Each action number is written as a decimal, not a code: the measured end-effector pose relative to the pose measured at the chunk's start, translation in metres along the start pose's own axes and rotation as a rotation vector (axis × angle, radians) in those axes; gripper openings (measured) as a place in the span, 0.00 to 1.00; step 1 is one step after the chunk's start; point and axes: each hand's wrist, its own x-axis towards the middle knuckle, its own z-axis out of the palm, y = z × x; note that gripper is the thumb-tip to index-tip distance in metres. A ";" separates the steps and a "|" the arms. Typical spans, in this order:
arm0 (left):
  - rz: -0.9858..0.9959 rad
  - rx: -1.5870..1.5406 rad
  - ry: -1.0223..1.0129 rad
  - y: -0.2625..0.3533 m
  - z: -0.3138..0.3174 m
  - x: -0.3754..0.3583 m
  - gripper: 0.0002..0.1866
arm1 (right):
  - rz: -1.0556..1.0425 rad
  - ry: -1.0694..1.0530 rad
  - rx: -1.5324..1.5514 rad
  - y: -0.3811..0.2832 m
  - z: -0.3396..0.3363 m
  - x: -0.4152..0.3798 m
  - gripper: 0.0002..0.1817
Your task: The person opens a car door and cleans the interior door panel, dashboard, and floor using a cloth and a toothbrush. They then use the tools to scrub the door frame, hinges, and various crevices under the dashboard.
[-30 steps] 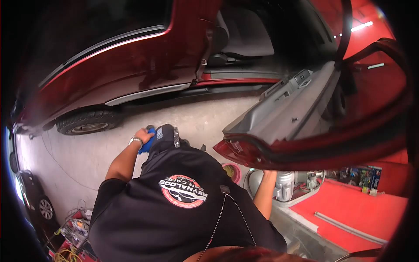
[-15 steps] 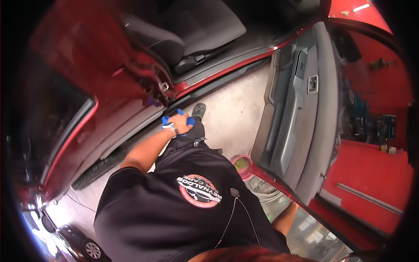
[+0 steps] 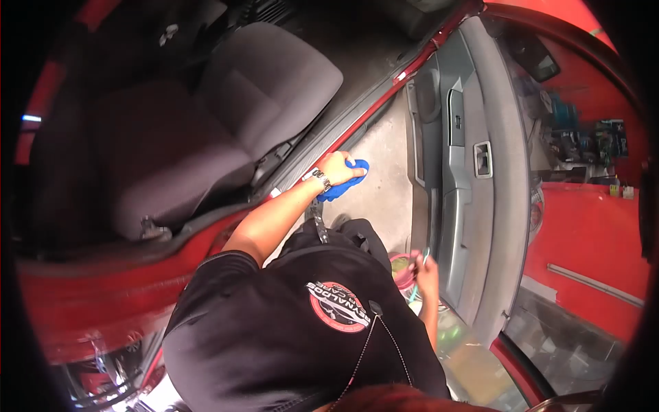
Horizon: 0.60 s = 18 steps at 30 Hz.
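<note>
My left hand (image 3: pixel 338 167), with a watch on the wrist, presses a blue cloth (image 3: pixel 349 180) against the red door sill (image 3: pixel 357 123) of the open car. My right hand (image 3: pixel 425 266) hangs low beside my hip, close to the grey inner door panel (image 3: pixel 467 172), and grips a small pink and green object (image 3: pixel 405 269) that I cannot identify. My black shirt with a round logo (image 3: pixel 338 307) fills the lower middle of the view.
A grey cloth seat (image 3: pixel 268 89) sits inside the cabin at upper left. The open door stands to my right, with concrete floor (image 3: pixel 384 178) between sill and door. A red wall and shelf with bottles (image 3: pixel 583 147) lie beyond.
My view has swung toward the cabin. My left hand with the blue cloth has moved from the outer body panel up onto the door sill. My right hand has come into view by the door.
</note>
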 end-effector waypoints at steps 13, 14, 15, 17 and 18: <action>0.007 0.243 0.762 0.057 -0.134 0.123 0.27 | 0.076 -0.373 0.188 -0.168 -0.060 0.154 0.19; -0.005 0.271 0.784 0.054 -0.142 0.135 0.28 | 0.100 -0.387 0.209 -0.172 -0.059 0.153 0.19; -0.036 0.319 0.768 0.043 -0.146 0.151 0.29 | 0.122 -0.410 0.216 -0.172 -0.061 0.156 0.19; -0.154 0.378 0.665 0.018 -0.149 0.177 0.33 | 0.166 -0.441 0.211 -0.173 -0.062 0.160 0.19; -0.235 0.358 0.565 0.006 -0.149 0.189 0.41 | 0.187 -0.451 0.205 -0.176 -0.065 0.161 0.19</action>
